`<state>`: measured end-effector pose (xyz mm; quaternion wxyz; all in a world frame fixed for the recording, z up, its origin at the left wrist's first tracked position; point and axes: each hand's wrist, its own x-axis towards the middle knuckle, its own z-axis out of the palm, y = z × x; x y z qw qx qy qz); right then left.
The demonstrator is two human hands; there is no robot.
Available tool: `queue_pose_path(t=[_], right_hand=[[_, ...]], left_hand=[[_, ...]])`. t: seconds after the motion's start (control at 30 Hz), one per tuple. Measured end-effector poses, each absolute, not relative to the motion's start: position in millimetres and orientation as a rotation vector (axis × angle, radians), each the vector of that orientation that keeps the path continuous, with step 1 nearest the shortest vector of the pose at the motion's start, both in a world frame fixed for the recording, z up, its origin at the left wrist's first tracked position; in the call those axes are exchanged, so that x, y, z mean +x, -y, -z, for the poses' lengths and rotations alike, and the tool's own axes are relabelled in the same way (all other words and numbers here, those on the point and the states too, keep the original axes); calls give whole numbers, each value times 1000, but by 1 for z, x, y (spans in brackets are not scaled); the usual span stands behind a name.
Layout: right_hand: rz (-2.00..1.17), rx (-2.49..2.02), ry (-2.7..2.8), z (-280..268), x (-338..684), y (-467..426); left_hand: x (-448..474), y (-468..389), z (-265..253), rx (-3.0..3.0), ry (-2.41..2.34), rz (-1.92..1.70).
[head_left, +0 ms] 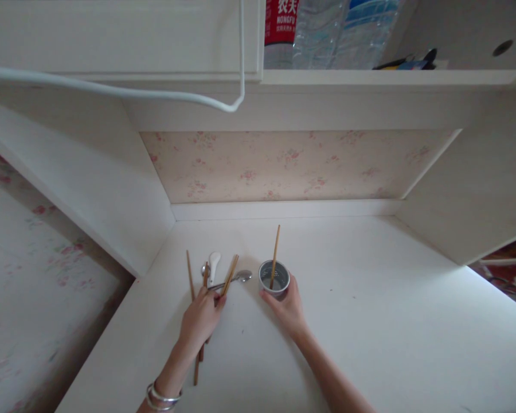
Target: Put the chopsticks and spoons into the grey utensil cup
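Note:
My right hand [289,307] is wrapped around a grey metal cup [264,287] standing on the white tabletop. A single wooden chopstick [276,249] leans upright inside the cup. To the left, my left hand [202,315] has its fingers closed on chopsticks [230,274] whose upper ends stick out past the thumb. More chopsticks [190,272] lie under and beside that hand, partly hidden by it. Just beyond the fingers are a white spoon [214,264] and a metal spoon [244,275]. Another small shiny metal piece [205,269] shows beside the white spoon.
White side panels [90,155] and a floral back wall [284,166] enclose the tabletop [370,310]. Overhead, a shelf [370,77] holds plastic bottles [318,34]. A white cable [155,92] hangs across the upper left, in front of a cabinet door [112,34].

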<state>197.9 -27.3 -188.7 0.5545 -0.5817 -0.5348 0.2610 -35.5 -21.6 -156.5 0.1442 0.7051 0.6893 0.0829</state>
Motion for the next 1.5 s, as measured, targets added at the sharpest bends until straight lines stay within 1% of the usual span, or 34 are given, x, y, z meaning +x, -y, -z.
queue_pose_path(t=[0.13, 0.3, 0.5, 0.67, 0.8, 0.93, 1.03, 1.23, 1.5], right_hand=[[-585, -1393, 1297, 188, 199, 30], [-620, -1398, 1329, 187, 201, 32], [-626, -1384, 1327, 186, 201, 33], [-625, -1379, 1341, 186, 201, 33], [-621, -1380, 1352, 185, 201, 33], [-624, -1375, 1353, 183, 201, 33], [-614, -1363, 1359, 183, 202, 33], [-601, -1385, 1367, 182, 201, 33], [-590, -1374, 1374, 180, 202, 33]], left_hand=[[-31, 13, 157, 2030, -1979, -244], [-34, 2, 160, 1919, -1925, -223], [-36, -2, 156, 1917, -1821, -327], [-29, -6, 141, 1857, -1699, -632], [-16, -9, 108, 1687, -1488, -903], [5, -17, 68, 1627, -1329, -1089], [23, -28, 55, 1605, -1204, -1180], [55, -46, 71, 1531, -1050, -1128], [71, -52, 103, 1718, -1190, -1009]])
